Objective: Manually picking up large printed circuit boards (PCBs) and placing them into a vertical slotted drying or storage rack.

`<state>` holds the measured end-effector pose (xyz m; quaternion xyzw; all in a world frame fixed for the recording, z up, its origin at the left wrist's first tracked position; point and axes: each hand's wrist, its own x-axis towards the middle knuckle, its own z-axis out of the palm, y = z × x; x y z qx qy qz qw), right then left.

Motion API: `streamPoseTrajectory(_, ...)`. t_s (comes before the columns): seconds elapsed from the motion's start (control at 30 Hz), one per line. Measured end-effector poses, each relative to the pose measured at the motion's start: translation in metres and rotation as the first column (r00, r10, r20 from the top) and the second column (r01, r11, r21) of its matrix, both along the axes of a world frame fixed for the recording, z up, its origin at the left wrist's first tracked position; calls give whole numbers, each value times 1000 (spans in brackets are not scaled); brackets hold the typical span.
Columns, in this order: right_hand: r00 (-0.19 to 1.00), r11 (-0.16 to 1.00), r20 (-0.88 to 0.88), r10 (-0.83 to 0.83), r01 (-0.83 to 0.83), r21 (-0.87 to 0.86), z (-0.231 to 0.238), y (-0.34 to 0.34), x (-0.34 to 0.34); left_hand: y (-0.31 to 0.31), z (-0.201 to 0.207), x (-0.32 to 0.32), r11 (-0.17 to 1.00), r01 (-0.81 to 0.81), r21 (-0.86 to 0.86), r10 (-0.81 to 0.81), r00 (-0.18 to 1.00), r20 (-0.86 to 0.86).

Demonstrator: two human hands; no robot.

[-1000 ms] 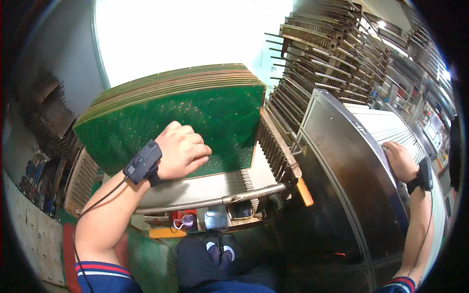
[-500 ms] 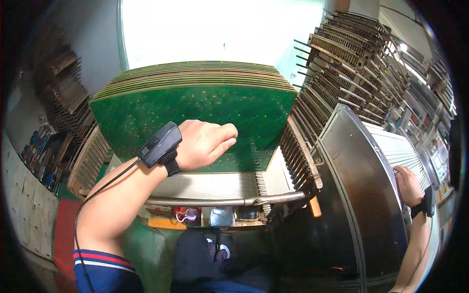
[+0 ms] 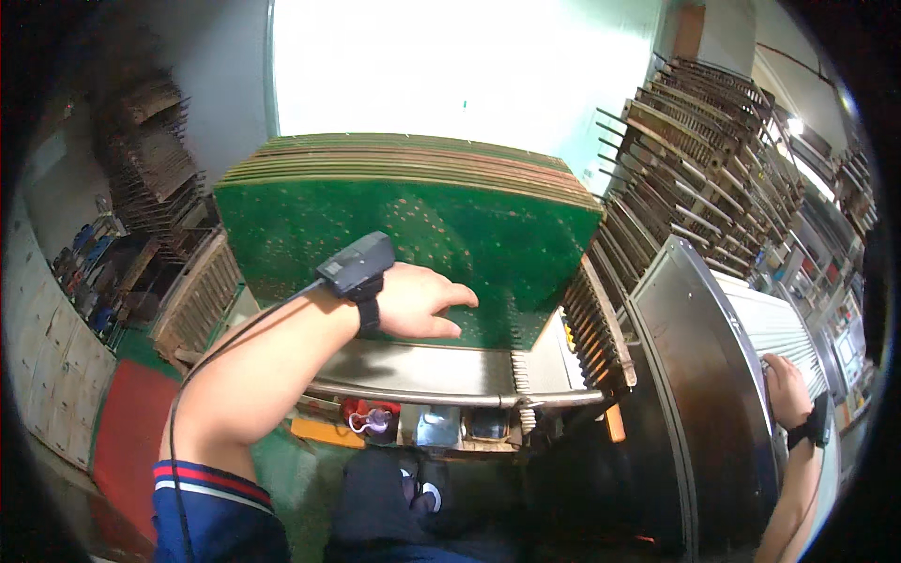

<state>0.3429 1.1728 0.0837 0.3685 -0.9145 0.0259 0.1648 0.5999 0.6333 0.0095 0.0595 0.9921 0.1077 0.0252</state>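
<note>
In front of the nearest green circuit board (image 3: 526, 244) hovers my left hand (image 3: 418, 302), its thumb and forefinger spread apart with nothing between them. I cannot tell whether the hand touches the board. That board fronts a row of several similar upright boards (image 3: 413, 155), standing on edge in a slotted rack (image 3: 601, 328). Far to the right, my right hand (image 3: 790, 392) rests at the edge of a dark metal machine (image 3: 704, 375), its fingers laid over the rim beside white ribbed slats (image 3: 779, 324). It holds nothing that I can see.
A metal bar (image 3: 460, 398) crosses the front of the rack. Below it is a shelf holding a purple-and-white item (image 3: 375, 419) and small containers. Stacked slotted racks (image 3: 704, 150) with protruding rods stand at the right, more racks (image 3: 155, 150) at the left. A red mat (image 3: 136, 422) lies at lower left.
My left hand's thumb and forefinger have spread apart from a closed pose. The whole view has shifted a little, so the rack and boards sit lower and further right. My right hand stays at the machine's edge.
</note>
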Motion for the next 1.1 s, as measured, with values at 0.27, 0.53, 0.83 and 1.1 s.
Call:
streamPoseTrajectory(0.27,999,998,9,-54,54,-36,-5,2,-4,-1,-3,-3,1000,-6,-2,6,1000,12)
streamPoseTrajectory(0.53,998,998,18,-52,53,-34,-5,-1,-3,-1,-2,-2,1000,-3,6,3,1000,23)
streamPoseTrajectory(0.83,1000,1000,-13,-2,2,-30,-6,10,-9,4,4,-1,1000,-7,-9,7,1000,19)
streamPoseTrajectory(1.1,999,999,14,-29,29,-15,-3,2,0,4,3,1,1000,-8,-9,9,999,38)
